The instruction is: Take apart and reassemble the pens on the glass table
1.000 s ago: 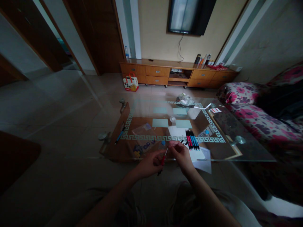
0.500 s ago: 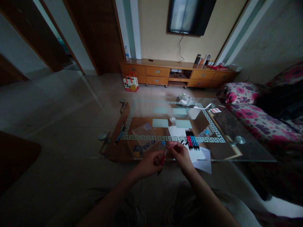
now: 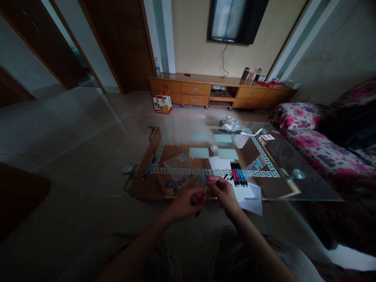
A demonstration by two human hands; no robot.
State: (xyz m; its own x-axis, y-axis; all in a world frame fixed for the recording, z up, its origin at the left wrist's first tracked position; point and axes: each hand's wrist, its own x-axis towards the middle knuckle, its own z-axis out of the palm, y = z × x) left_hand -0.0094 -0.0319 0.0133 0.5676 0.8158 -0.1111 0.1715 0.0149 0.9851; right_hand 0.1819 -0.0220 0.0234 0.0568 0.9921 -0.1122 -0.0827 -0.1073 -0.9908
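My left hand is closed around a red pen, held tilted just over the table's near edge. The pen's dark end points down below the hand. A thin pale piece, like a refill, sticks up from the red barrel toward my right hand. The right thumb and fingers pinch at the top of that piece; the exact contact is too small to make out. Right of the hands, a row of red, blue and black pens lies on white paper. Small black caps rest beside the row.
The glass table has a patterned border. On it are a blue pen at left, a clear plastic bag at the back and a card. A flowered sofa stands at right, a low cabinet beyond.
Almost nothing differs. Both hands stay on the pen in the same place, with at most a tiny shift of the right fingers.
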